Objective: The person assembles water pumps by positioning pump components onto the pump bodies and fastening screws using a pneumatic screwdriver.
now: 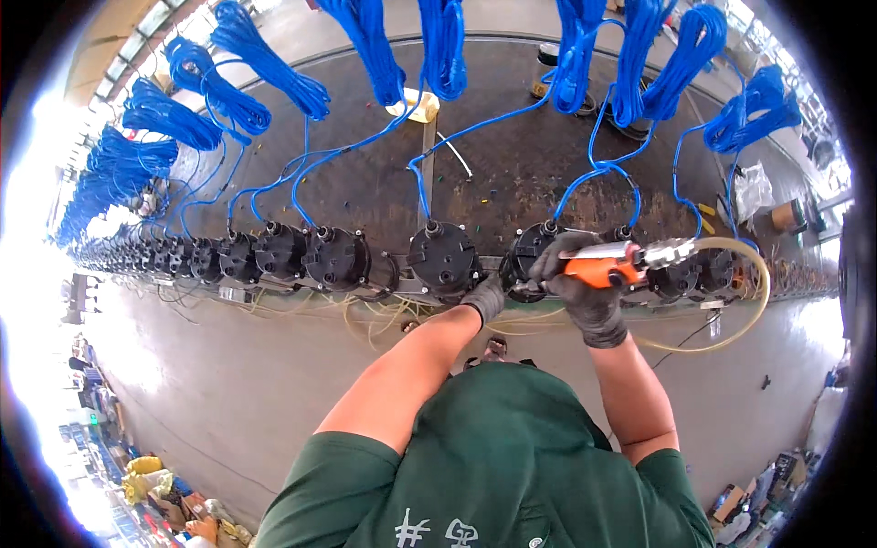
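A row of black round housings with blue cables runs along the bench edge. My right hand [587, 294], in a dark grey glove, is wrapped round an orange and silver air screwdriver [598, 270]. The tool lies nearly level across one black housing [527, 248], its thin tip pointing left at the housing's lower edge. Beside that tip is my left hand [487, 298], also gloved, with its fingers drawn together between this housing and the neighbouring housing [444, 258] on the left. Whatever those fingers pinch is too small to make out. A clear yellowish hose [760, 292] curves away from the tool's back end.
Bundles of blue cable [571, 64] hang above the dark bench top [365, 183]. A yellowish container [418, 107] and a dark jar [545, 68] stand toward the back. Pale thin tubes [365, 320] droop below the near edge. Boxes and bags [174, 498] lie on the floor behind.
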A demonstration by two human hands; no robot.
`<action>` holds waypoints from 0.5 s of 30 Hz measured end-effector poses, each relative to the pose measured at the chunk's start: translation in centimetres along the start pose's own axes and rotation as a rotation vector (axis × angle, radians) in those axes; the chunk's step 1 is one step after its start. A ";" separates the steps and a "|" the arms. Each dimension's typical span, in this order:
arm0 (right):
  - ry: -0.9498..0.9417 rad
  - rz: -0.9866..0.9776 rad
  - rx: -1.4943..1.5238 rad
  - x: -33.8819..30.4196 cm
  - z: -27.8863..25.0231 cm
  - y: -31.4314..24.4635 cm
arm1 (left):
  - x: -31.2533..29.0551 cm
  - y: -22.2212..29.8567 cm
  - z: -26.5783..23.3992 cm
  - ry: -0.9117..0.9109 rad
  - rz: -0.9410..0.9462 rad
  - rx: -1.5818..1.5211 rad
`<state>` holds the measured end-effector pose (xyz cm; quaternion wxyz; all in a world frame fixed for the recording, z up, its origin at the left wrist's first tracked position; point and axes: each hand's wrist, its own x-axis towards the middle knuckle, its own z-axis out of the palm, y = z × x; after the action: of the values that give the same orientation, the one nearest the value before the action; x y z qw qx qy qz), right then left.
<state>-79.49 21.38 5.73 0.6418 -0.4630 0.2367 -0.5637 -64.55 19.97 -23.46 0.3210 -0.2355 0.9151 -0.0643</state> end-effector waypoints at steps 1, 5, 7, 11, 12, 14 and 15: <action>-0.028 0.062 -0.051 0.6 0.9 -0.1 | 0.3 -0.2 -0.3 0.038 -0.003 0.004; 0.018 0.095 -0.033 1.5 2.8 3.5 | 0.7 -0.8 -1.4 0.172 0.001 0.007; -0.032 0.058 -0.111 2.2 3.4 4.3 | 0.7 -1.1 -1.6 0.208 0.004 0.000; -0.040 0.137 -0.372 3.2 3.9 6.4 | 0.8 -1.5 -1.9 0.249 0.008 -0.017; -0.045 0.171 -0.249 3.2 3.7 7.4 | 0.9 -1.6 -2.0 0.259 0.016 -0.019; -0.058 0.193 -0.302 3.7 4.9 7.1 | 0.6 -1.7 -1.8 0.266 0.014 -0.037; -0.060 0.210 -0.352 3.9 5.3 7.1 | 0.6 -2.0 -1.7 0.267 0.017 -0.045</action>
<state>-70.54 18.99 2.94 0.6129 -0.5575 0.3592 -0.4296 -65.22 17.92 -21.94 0.1913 -0.2244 0.9528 -0.0718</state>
